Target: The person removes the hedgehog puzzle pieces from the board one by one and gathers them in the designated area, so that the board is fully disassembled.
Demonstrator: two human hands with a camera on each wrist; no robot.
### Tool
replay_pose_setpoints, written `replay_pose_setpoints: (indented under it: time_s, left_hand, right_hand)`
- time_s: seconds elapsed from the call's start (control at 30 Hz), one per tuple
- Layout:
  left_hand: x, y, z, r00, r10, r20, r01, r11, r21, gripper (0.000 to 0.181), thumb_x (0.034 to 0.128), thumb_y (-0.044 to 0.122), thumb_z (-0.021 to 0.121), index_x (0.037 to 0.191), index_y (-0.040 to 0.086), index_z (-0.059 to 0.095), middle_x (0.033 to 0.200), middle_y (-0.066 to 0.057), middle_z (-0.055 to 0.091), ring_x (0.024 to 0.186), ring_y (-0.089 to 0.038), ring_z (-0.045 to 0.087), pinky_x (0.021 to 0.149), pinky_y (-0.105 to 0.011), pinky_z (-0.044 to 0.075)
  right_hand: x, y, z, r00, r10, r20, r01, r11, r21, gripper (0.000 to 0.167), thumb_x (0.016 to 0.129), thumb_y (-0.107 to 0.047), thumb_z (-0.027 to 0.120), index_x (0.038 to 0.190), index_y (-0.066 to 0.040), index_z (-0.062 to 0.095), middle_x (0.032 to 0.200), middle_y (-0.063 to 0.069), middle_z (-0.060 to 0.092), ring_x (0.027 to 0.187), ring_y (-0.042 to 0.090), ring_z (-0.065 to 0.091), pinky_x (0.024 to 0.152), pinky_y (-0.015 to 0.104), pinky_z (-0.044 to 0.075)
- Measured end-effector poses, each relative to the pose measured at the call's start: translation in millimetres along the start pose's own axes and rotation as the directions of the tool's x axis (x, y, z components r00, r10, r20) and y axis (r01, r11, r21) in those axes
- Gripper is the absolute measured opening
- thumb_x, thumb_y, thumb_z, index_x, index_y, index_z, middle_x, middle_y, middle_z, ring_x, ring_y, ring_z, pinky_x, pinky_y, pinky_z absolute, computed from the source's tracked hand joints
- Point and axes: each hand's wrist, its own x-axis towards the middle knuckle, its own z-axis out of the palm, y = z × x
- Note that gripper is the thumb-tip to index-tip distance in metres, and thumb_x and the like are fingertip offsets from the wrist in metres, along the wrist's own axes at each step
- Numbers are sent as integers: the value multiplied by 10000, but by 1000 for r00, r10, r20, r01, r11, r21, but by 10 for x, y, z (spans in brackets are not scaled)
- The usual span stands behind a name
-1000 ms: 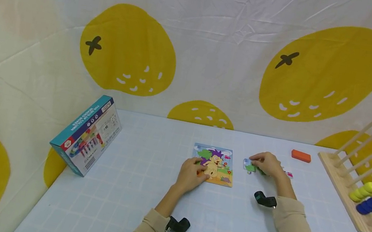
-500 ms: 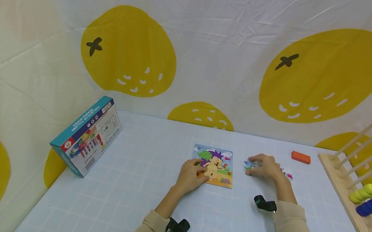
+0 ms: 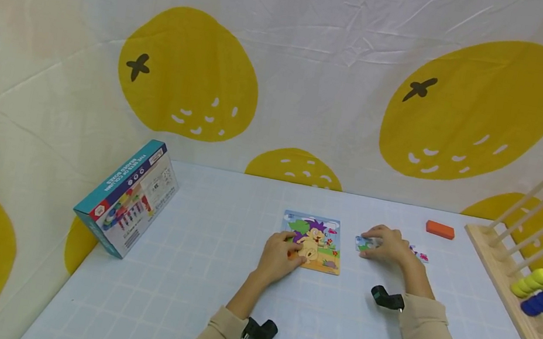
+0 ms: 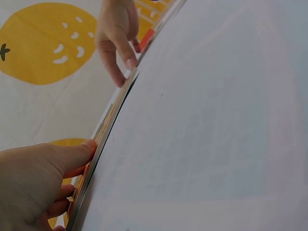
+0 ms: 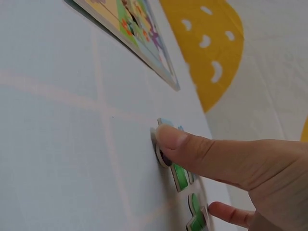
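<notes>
A square picture puzzle (image 3: 328, 261) with a purple-haired cartoon figure lies flat on the table. My left hand (image 3: 277, 258) rests on its left side, thumb and fingers spread over the picture; the left wrist view shows the thumb at the board's edge. To the right, my right hand (image 3: 390, 245) holds a small blue-and-green puzzle piece (image 3: 361, 243) between thumb and fingers, low at the table. In the right wrist view the thumb lies on a piece (image 5: 179, 177), with another green piece (image 5: 196, 219) beside it. The palm hides part of the loose pieces.
Pink-patterned pieces (image 3: 420, 255) lie right of my right hand, an orange block (image 3: 439, 229) behind them. At the far right stands a wooden peg rack (image 3: 500, 271) with yellow and blue beads. A tilted toy box (image 3: 125, 199) is at the left.
My right fingers have closed in over the blue-and-green piece, the thumb now lower and nearer the camera side, covering more of it. My left hand has stayed on the puzzle.
</notes>
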Motion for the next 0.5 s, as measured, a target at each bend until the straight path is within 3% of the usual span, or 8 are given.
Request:
replay_pose_setpoints:
  time_s: [0.23, 0.33, 0.5]
  left_hand:
    - [-3, 3, -2, 1000, 22, -22, -22, 1000, -5, 320, 794, 291, 737, 1040, 86, 734, 1227, -105, 596, 1121, -272, 525, 986, -417, 389]
    - [-5, 9, -9, 1000, 19, -21, -19, 1000, -16, 317, 797, 285, 737, 1041, 82, 732, 1230, -105, 595, 1123, -275, 524, 988, -425, 388]
    - [-2, 22, -21, 1000, 13, -13, -14, 1000, -11, 317, 803, 288, 733, 1045, 82, 724, 1232, -102, 592, 1132, -274, 521, 999, -425, 381]
  right_hand:
    - [-43, -94, 11, 995, -3, -98, 13, 995, 104, 607, 792, -328, 747, 1269, -2, 562, 1327, 268, 469, 1234, 486, 321, 990, 677, 230]
    - [-46, -162, 79, 984, -41, -172, 74, 980, 184, 589, 832, -313, 714, 1279, 29, 539, 1314, 269, 492, 1243, 456, 376, 1017, 627, 290]
    - [-28, -351, 262, 950, -137, -281, 214, 940, 265, 497, 849, -221, 704, 1231, 64, 564, 1223, 242, 577, 1106, 398, 525, 927, 524, 452]
